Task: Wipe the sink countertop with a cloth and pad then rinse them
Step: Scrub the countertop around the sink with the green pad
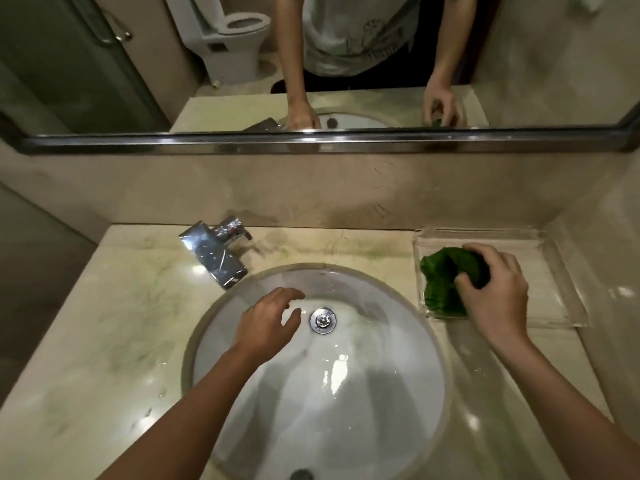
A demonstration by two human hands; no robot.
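A crumpled green cloth (441, 278) lies in a clear glass tray (561, 271) at the right rear of the pale marble countertop (114, 306). My right hand (495, 285) rests on the cloth with fingers curled around its right part; a darker piece under the fingers could be the pad, I cannot tell. My left hand (270, 320) hovers over the white round sink basin (346, 393), fingers apart and empty, just left of the chrome drain (322, 320).
A chrome faucet (216, 251) stands at the basin's back left, spout angled toward the bowl. A mirror with a metal frame (311, 142) runs above the beige backsplash. Walls close in on the left and right of the counter.
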